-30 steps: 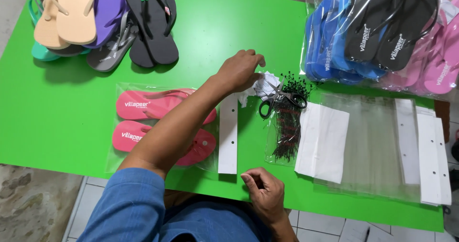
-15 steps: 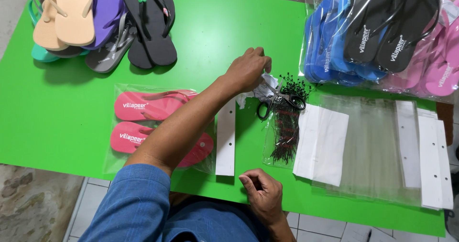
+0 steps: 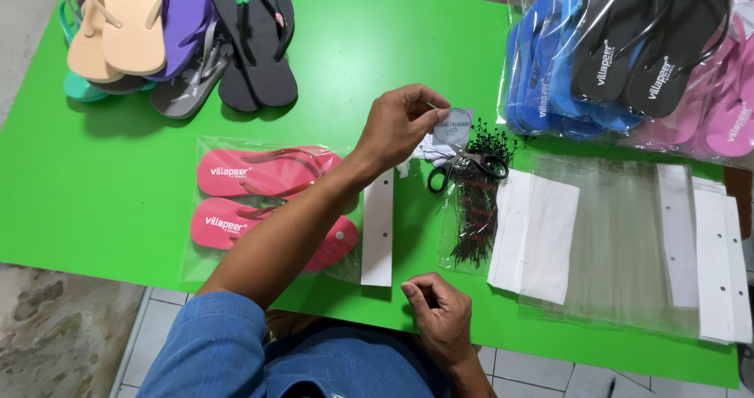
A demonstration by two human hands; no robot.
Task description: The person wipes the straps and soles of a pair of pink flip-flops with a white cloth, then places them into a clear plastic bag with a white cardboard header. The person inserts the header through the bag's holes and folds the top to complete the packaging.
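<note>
My left hand reaches across the green table and pinches a small round clear tag above a pile of white tags. Just right of it lie black-handled scissors on a clear bag of black plastic tag pins. Under my left forearm lies a clear bag with a white header holding a pair of pink flip-flops. My right hand rests at the table's front edge with its fingers curled together; I see nothing in it.
Loose flip-flops in peach, purple, grey and black are heaped at the back left. Bagged blue, black and pink flip-flops are stacked at the back right. Empty clear bags with white headers and white cards lie to the right.
My left hand has moved from the tag pile toward the right and now holds a round tag up between its fingertips. The right hand has stayed in place.
</note>
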